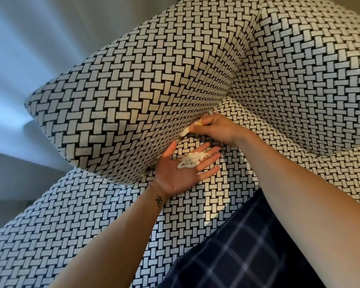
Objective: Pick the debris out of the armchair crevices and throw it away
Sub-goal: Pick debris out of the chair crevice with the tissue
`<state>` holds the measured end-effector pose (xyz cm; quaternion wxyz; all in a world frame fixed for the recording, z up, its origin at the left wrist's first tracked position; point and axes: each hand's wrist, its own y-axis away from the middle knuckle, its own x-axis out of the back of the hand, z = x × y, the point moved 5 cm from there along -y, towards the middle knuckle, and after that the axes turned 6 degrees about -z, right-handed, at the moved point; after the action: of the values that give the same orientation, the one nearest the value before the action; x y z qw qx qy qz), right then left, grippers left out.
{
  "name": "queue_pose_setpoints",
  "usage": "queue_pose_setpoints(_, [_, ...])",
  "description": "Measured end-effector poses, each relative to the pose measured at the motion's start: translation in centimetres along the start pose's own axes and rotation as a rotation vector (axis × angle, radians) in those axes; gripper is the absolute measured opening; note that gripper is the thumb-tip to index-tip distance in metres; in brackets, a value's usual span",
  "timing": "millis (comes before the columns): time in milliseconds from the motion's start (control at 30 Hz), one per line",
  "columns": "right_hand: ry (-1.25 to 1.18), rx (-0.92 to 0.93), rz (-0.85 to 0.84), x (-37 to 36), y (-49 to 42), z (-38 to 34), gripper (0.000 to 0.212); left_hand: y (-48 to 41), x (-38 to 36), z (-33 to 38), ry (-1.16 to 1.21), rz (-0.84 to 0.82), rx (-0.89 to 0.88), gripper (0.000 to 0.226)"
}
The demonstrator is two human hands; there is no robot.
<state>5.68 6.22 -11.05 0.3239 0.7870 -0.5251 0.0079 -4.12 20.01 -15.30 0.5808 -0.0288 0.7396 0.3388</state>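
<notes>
Down at the lower edge of the padded armrest in black-and-white basket-weave fabric (133, 90), where it met the matching seat cushion (92, 215), the right hand (216, 126) was at the crevice (176, 140). And yes, it had something: thumb and curled fingers pinched a crumpled white-and-yellow scrap of paper (188, 130), which sat right against the armrest's edge at the mouth of the gap.

Just below the armrest, the left hand (181, 169) lay palm up over the cushion, fingers straight and spread, thumb close against the armrest's side. A small heap of white shredded paper (190, 160) rested loose on those fingers, with nothing curled round it.

Dark specks showed along the seam under the armrest's front corner, too small to identify. Right of the armrest rose the backrest in the same weave (310, 80), closing that side. Forward of the armrest the cushion ran open as far as a leg in dark-blue checked trousers (247, 246). Beyond the armrest's outer edge hung a pale pleated curtain (29, 48).
</notes>
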Motion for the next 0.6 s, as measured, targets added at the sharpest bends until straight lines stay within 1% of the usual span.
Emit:
queue_pose_setpoints(67, [-0.027, -0.017, -0.045, 0.3, 0.9, -0.1, 0.021, -0.1, 0.1, 0.0, 0.012, -0.002, -0.006, 0.087])
queue_pose_setpoints(167, [0.05, -0.022, -0.127, 0.2, 2.2, 0.0, 0.02, -0.2, 0.1, 0.1, -0.017, 0.009, -0.045, 0.083])
queue_pose_setpoints(333, [0.249, -0.054, -0.218, -1.0, 4.3, 0.1, 0.034, -0.2, -0.1, 0.0, -0.042, 0.042, -0.086, 0.062])
queue_pose_setpoints(433, [0.338, -0.062, -0.223, -1.8, 5.3, -0.1, 0.039, -0.1, 0.2, 0.1, -0.065, 0.078, -0.103, 0.056])
queue_pose_setpoints(533, [0.328, -0.063, -0.205, -2.3, 6.3, -0.2, 0.046, 0.2, 0.2, 0.1, -0.113, 0.111, -0.115, 0.058])
queue_pose_setpoints(600, [0.316, -0.052, -0.177, -2.3, 7.0, -0.2, 0.053, 0.6, -0.1, -0.2, -0.125, 0.09, -0.108, 0.054])
